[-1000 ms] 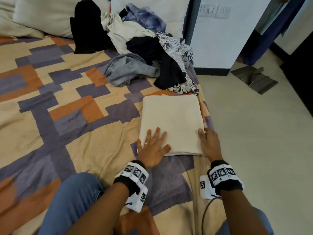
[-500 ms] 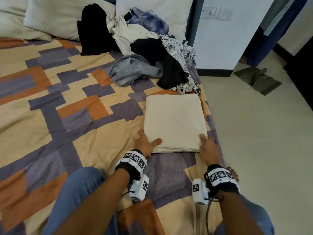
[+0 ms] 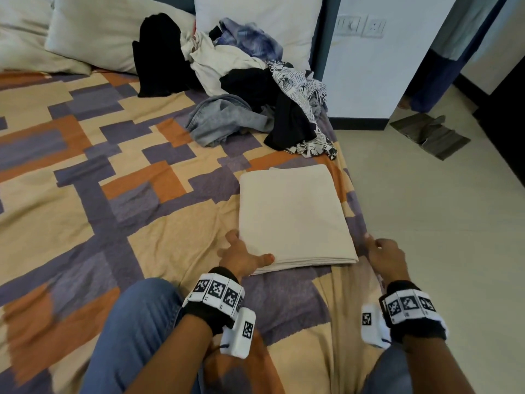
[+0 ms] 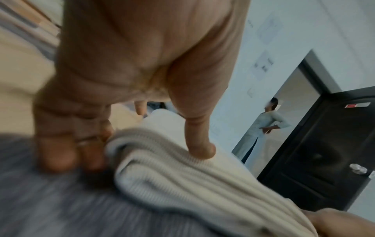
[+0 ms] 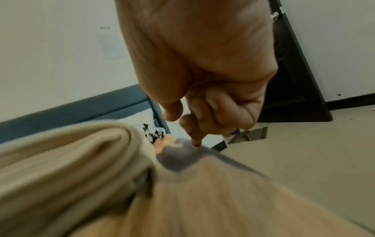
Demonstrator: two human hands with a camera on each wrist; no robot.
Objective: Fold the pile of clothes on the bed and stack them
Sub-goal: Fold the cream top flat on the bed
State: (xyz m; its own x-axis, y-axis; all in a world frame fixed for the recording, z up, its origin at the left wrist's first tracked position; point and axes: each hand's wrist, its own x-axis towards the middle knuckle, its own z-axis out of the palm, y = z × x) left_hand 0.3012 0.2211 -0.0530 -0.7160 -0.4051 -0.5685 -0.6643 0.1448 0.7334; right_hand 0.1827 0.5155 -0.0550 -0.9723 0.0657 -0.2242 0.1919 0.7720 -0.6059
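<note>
While the left hand [image 3: 241, 255] is pinching the near left corner of the folded cream cloth [image 3: 292, 214] at lower centre, thumb on top, the right hand [image 3: 383, 257] is hovering just beside it, loosely curled, holding nothing. One item folded; the unfolded pile [image 3: 241, 89] is waiting at upper centre of the bed [image 3: 85, 180].

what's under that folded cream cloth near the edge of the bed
The folded cream cloth lies on the patterned bedspread. The left hand grips its near left corner, fingers tucked beneath. Whatever else lies under it is hidden.
</note>
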